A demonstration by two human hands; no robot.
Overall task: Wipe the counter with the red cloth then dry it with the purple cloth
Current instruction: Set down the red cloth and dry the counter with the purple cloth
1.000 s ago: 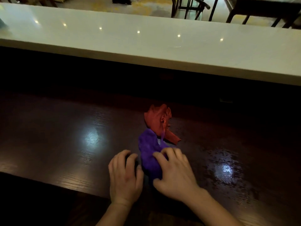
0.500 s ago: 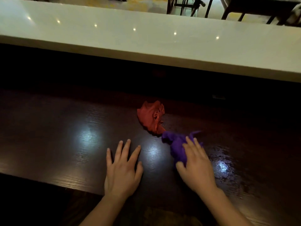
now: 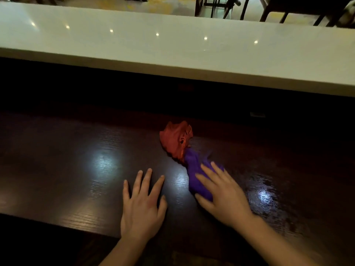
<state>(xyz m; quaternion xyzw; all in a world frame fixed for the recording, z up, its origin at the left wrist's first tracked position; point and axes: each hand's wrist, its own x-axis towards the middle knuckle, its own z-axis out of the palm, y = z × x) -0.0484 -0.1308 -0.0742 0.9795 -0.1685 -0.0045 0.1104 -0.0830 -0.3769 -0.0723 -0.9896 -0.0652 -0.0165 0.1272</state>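
A crumpled red cloth (image 3: 175,141) lies on the dark wooden counter (image 3: 67,160), near its middle. The purple cloth (image 3: 194,169) stretches from the red cloth's near edge toward me and touches it. My right hand (image 3: 222,194) presses flat on the near end of the purple cloth, fingers spread over it. My left hand (image 3: 142,206) rests palm down on the bare wood to the left, fingers apart, holding nothing. A wet, patchy sheen (image 3: 269,194) covers the counter to the right of my right hand.
A raised white bar top (image 3: 172,47) runs across the back, above a dark recess. Dark chairs (image 3: 221,6) and a table stand on the floor beyond it. The counter's near edge (image 3: 57,221) runs below my left hand.
My right hand slid the purple cloth from beside my left hand out to the right, then slightly back. My left hand let go of the cloth, spread its fingers and stayed flat on the wood.
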